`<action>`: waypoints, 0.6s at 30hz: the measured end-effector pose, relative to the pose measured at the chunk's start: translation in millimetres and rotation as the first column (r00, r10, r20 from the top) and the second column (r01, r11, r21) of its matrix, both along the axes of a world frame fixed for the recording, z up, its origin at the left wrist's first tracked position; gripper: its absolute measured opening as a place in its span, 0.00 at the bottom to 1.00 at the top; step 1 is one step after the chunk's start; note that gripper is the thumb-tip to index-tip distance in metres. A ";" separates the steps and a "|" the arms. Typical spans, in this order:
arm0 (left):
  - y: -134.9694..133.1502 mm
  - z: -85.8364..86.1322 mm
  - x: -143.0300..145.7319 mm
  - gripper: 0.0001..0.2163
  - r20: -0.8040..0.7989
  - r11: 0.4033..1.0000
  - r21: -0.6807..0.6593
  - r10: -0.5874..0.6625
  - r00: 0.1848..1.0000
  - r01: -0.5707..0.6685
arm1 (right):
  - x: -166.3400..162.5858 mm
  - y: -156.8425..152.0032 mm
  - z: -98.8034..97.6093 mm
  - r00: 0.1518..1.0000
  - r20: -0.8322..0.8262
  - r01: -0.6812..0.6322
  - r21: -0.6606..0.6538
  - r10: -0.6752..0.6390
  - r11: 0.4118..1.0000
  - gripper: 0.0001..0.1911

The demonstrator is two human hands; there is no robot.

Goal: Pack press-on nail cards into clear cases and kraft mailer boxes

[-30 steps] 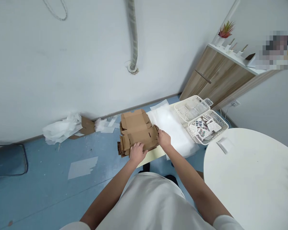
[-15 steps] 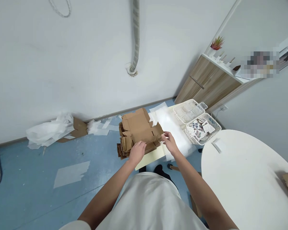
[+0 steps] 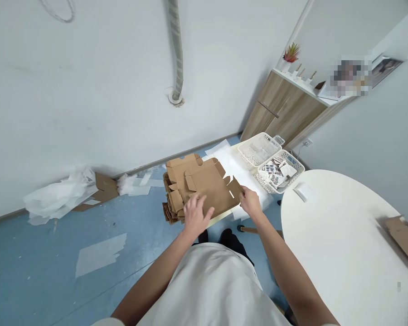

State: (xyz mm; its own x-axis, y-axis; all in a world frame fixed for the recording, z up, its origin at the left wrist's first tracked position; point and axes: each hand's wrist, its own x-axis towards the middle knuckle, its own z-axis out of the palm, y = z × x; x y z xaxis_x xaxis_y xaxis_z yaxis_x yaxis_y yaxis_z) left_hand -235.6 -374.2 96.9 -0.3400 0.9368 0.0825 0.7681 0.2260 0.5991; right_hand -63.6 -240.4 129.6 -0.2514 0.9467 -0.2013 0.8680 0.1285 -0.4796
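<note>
A flat brown cardboard box blank (image 3: 213, 190) is lifted off a stack of the same blanks (image 3: 177, 183) on a low table. My right hand (image 3: 250, 203) pinches the blank's right edge. My left hand (image 3: 194, 214) rests on its near left part with fingers spread over it. The stack lies beneath and to the left of the raised blank.
White foam sheets (image 3: 240, 170) lie right of the stack. Two white baskets (image 3: 260, 149) (image 3: 280, 170) stand behind them, one holding small printed cards. A round white table (image 3: 343, 244) is at right with a cardboard piece (image 3: 406, 235). Crumpled wrap (image 3: 54, 199) lies by the wall.
The top blank has come up off the stack and shifted right toward me. My right hand moved right with its edge; my left hand slid over the blank.
</note>
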 end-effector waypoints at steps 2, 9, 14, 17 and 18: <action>2.5 -4.0 -8.6 0.29 0.062 0.984 -0.082 0.165 0.984 -0.160 | 11.1 -3.5 -1.6 0.999 -0.034 0.037 0.022 -0.037 0.999 0.20; 27.7 -20.9 8.1 0.41 0.373 0.967 -0.253 0.136 0.918 -0.040 | 67.6 -35.2 5.7 0.963 -0.205 0.201 0.123 -0.173 0.972 0.23; 53.0 -21.1 57.9 0.34 0.384 0.969 -0.196 -0.063 0.921 0.148 | 125.8 -69.0 6.2 0.888 -0.283 0.408 0.119 -0.363 0.905 0.24; 66.1 -19.9 99.5 0.29 0.394 0.955 -0.142 -0.186 0.900 0.260 | 172.8 -89.3 3.1 0.811 -0.334 0.542 0.121 -0.480 0.832 0.24; 69.7 -19.1 115.8 0.28 0.392 0.946 -0.127 -0.227 0.892 0.297 | 190.5 -96.5 2.0 0.779 -0.358 0.583 0.111 -0.514 0.805 0.24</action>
State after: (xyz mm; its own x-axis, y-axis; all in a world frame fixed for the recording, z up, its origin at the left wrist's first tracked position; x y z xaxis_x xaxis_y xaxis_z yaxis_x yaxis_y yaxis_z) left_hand -119.8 -304.5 77.9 -0.0527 0.9828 -0.1773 0.5473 0.1769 0.8180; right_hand 126.9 -336.9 131.5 0.3091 0.9510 0.0084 0.6402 -0.2015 -0.7413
